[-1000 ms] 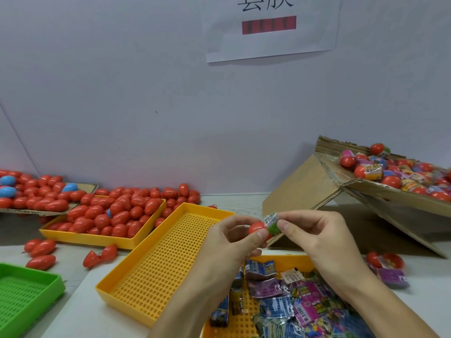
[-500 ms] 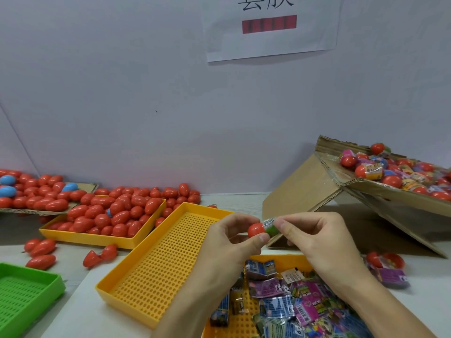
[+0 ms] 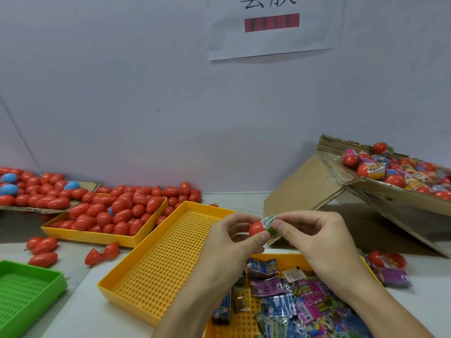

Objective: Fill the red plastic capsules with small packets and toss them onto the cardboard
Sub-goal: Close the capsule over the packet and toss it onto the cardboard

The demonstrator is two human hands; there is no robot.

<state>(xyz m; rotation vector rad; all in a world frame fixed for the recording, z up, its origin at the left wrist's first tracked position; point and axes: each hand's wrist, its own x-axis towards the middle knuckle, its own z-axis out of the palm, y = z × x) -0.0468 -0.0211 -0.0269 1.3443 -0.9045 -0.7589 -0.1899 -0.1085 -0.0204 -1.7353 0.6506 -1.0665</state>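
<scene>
Over table (image 3: pixel 80 311), hands press packet (image 3: pixel 269 222) into capsule (image 3: pixel 256 228)

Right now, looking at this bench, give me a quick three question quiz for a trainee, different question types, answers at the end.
1. True or false: the left hand holds a blue capsule.
2. What does the right hand pinch? A) small packet B) green tray C) paper sign
3. Fill in: finished capsules lie on the tilted ____ at the right.

Key: 1 false, it holds a red capsule; 2 A; 3 cardboard.
</scene>
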